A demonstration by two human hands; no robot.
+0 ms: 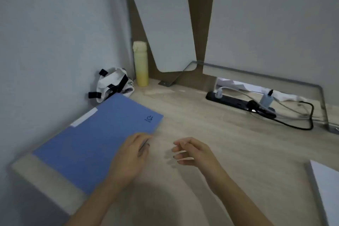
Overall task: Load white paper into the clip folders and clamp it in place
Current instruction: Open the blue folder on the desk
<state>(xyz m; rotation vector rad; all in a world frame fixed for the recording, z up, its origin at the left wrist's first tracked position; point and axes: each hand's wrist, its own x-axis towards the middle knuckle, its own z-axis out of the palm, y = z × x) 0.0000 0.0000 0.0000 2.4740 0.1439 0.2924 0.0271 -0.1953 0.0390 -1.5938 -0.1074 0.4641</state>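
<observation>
a pale wooden desk (211, 134) is filling most of the view, boxed in by grey partitions. the blue clip folder (88, 139) is lying flat and closed on its left side, angled toward the corner. its spine, with a white label strip (84, 117), is facing the wall and its free edge is facing the person. that is probably so the cover can be swung open away from the body. the stack of white paper (326, 189) is sitting well apart from it at the lower right corner, untouched, so loading is not yet under way.

the left hand (128, 156) is resting at the folder's free edge with its fingers curling over it, likely feeling for the cover to lift it. blur is hiding whether they are pinching the cover or only lying on it, so i cannot tell. the right hand (192, 152) is hovering just above the bare desk beside the folder. its fingers are loosely bent, apart and holding nothing. it seems to be waiting to steady the cover or to reach for the sheets.

a black power strip (236, 102) with cables is lying along the back edge, out of the working area. a white bag with black straps (111, 84) is slumping in the corner, just behind the folder. a yellow bottle (140, 64) is standing upright next to it.
</observation>
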